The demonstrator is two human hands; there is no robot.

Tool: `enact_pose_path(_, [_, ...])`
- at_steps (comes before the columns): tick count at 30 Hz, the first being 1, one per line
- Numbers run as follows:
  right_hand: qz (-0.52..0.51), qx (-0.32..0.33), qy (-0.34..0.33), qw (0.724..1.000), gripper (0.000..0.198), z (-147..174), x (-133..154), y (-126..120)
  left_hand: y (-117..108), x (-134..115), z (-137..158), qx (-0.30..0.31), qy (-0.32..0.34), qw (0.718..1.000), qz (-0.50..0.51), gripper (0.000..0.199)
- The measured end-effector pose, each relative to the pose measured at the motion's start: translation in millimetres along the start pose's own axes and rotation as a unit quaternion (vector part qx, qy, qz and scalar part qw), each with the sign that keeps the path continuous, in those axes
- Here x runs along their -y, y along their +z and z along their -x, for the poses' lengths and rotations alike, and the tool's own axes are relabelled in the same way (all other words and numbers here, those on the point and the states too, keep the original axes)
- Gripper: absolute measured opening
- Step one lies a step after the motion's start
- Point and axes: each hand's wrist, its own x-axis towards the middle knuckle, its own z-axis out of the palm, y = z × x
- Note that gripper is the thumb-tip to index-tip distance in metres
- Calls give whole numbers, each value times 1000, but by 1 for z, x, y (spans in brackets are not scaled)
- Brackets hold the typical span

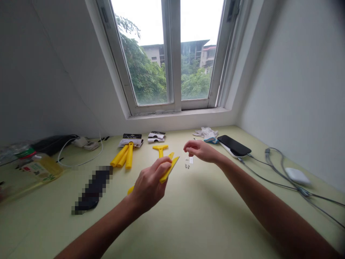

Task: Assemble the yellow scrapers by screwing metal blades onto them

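Yellow scraper (167,173) up above the middle of the surface (205,219), and my left hand (150,182) has it clamped between thumb and fingers, its thin edge slanting up to the right! My hands are apart: the right hand (202,150) hovers just beyond, fingertips bent close together, and whether they pinch anything I cannot tell. Near it lie small metal fasteners (187,166) and a small pale rectangle (191,160). Beyond my left hand, a yellow T-shaped piece (161,148); farther left, yellow tubular handles (129,158) bunch beside printed packaging (137,142).
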Motion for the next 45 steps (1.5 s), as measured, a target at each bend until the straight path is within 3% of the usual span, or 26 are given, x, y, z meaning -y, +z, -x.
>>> enact_pose_path(3, [114,9,12,993,18,-1,-28,-5,1,-3,-5,-37,-159,975,152,17])
enact_pose_path(5, [137,34,3,990,16,-1,-42,0,2,-5,-8,-30,-276,929,244,15])
enact_pose_path(7, [160,53,-12,986,17,-1,-50,8,3,-4,-10,-14,-342,884,319,17])
enact_pose_path(11, [189,62,-42,979,16,-4,-55,21,8,3,-9,-15,-362,826,432,27])
enact_pose_path(17, [221,50,-73,971,17,-5,-53,28,14,9,-5,-47,-374,759,531,20])
enact_pose_path(22, [222,27,-75,972,13,-5,-50,29,13,9,-6,-46,-368,747,552,18])
enact_pose_path(26, [181,8,-69,981,11,-1,-30,15,11,6,-6,-51,-364,738,566,19])
enact_pose_path(29, [78,-5,-75,994,9,7,-2,2,11,2,-6,-48,-371,723,581,18])
enact_pose_path(32, [-58,40,-60,996,9,16,22,-5,13,2,-5,-47,-377,704,600,17])
enact_pose_path(36, [-137,78,-37,987,12,20,31,-3,15,6,-3,-55,-377,700,604,17])
enact_pose_path(41, [-119,105,-94,983,18,22,36,-2,17,10,-2,-54,-380,707,594,18])
enact_pose_path(45, [21,66,-194,979,22,30,53,-3,16,9,-3,-53,-381,718,580,19])
